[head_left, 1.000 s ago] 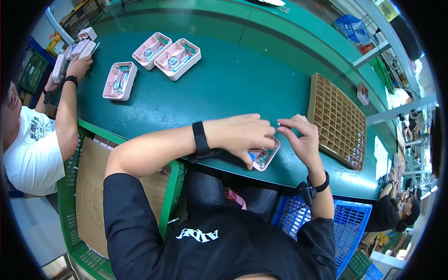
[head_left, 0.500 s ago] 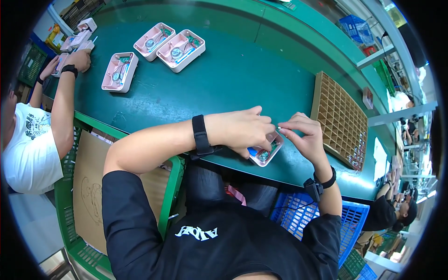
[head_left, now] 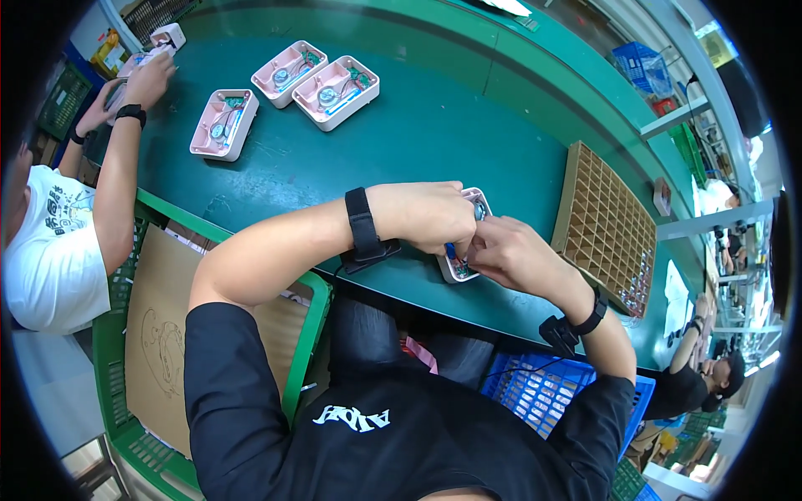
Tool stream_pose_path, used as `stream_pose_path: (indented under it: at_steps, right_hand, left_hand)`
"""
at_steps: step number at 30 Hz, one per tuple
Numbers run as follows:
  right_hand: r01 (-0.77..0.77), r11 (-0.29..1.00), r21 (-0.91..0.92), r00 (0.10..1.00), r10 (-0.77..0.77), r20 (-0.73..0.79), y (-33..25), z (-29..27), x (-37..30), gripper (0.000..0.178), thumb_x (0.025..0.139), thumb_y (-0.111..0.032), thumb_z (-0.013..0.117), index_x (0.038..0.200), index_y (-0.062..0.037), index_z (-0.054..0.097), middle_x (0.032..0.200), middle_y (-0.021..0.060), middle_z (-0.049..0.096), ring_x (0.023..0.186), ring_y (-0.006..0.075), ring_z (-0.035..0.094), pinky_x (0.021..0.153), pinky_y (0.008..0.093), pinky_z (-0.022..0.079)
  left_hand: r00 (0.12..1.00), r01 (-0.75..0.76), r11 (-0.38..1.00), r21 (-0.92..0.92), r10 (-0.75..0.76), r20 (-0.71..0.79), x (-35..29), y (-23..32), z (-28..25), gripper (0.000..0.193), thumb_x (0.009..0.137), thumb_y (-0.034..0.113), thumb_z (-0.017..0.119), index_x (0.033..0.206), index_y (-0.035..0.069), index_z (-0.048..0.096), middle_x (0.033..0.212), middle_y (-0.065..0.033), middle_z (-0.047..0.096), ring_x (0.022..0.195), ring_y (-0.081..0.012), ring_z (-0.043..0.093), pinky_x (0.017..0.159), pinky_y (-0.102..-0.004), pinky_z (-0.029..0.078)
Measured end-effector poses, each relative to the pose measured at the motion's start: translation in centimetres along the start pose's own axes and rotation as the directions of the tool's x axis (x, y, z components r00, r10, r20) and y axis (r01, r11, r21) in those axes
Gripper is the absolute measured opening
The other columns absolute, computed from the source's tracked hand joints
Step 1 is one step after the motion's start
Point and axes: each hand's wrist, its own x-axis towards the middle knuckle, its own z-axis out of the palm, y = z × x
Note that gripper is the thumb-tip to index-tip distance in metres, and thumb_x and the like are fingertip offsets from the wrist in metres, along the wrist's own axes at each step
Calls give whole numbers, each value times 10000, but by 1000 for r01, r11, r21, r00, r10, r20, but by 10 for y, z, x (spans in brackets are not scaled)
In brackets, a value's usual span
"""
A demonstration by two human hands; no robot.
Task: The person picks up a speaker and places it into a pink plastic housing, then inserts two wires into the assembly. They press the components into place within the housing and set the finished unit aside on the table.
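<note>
An open pink plastic casing (head_left: 452, 274) stands near the table's front edge, partly covered by both hands. Inside it show a blue part, a bit of green circuit board and, at its far end, a round metal speaker (head_left: 479, 209). My left hand (head_left: 430, 215) lies across the casing from the left, closed, with fingers curled down over it. From the right, my right hand (head_left: 516, 253) reaches into the casing, fingertips pinched together beside the left fingers. Whatever sits between the right fingertips is hidden.
Several similar casings, one being this casing (head_left: 336, 93), sit farther back left. A divided cardboard tray (head_left: 608, 225) stands at right. By my lap are a green crate (head_left: 311, 334) and a blue basket (head_left: 535, 392). A co-worker's hands (head_left: 138, 88) handle pale parts at far left.
My right hand has moved left and down into the casing; a small white piece visible at its fingertips before is now hidden. The casing and left hand have shifted slightly left and away from me.
</note>
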Motion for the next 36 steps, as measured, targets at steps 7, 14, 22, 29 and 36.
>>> stream_pose_path:
  at_steps: [7,14,22,29,36]
  right_hand:
    - [70,997,18,990,-72,123,13,0,22,85,767,-123,774,766,-77,702,920,82,655,919,291,679,789,424,549]
    - [106,991,76,955,-123,268,15,0,31,52,731,-109,767,757,-87,728,880,59,718,920,295,682,811,438,547]
    - [177,949,-262,945,-89,314,-6,9,31,70,737,-103,712,804,-98,731,857,39,700,893,271,662,800,399,489]
    - [41,944,-327,993,-1,121,-2,19,9,116,765,-102,708,876,-95,741,933,64,679,878,273,631,798,410,460]
    - [-189,980,-69,967,173,-187,-36,14,-7,204,815,-156,759,1017,-137,775,1150,97,654,1074,288,598,935,474,451]
  left_hand:
    - [999,17,998,-65,-20,-42,0,-2,0,138,772,155,769,889,168,841,796,-90,750,807,-320,722,708,-450,561]
    - [999,49,983,-175,-47,15,-5,3,0,155,780,187,750,892,102,814,816,-142,745,807,-355,714,731,-484,559]
    - [985,90,977,-192,-59,163,-5,4,-5,171,809,180,723,916,76,807,847,-157,750,807,-354,712,741,-486,550]
    - [987,36,969,-245,4,160,-2,4,-14,172,826,176,726,929,59,800,860,-163,752,801,-355,709,736,-480,546]
    - [822,503,833,-230,-543,-172,-37,-77,-51,211,849,251,741,933,66,795,845,-143,753,802,-349,718,729,-472,549]
